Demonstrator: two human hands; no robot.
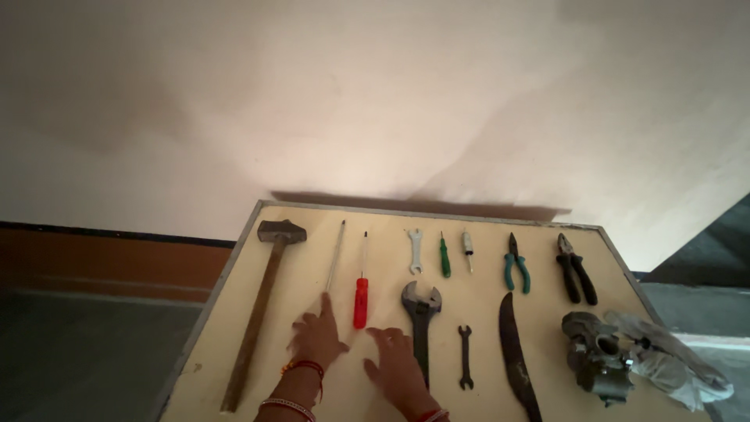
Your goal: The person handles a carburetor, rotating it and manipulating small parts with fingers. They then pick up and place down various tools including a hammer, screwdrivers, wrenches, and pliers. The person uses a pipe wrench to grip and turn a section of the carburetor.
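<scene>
Lowest in the frame, your two hands lie flat on the yellow table, fingers spread and closed on nothing. Your left hand, bangles at the wrist, covers the handle end of a long thin screwdriver, index finger laid along it. Your right hand rests just right of centre, its fingertips close to the base of the red-handled screwdriver and its outer edge beside the adjustable wrench.

The long screwdriver runs near-vertically in the picture, leaning slightly right, its tip toward the far edge of the table. It looks like a stiff, light steel rod, likely slick along the bare shaft, so the handle under your palm is the place to take it.

The red-handled one lies parallel, tip also away from you; its ribbed plastic grip should hold well.

Farther left lies a hammer; across the top row, small spanners and pliers.
</scene>
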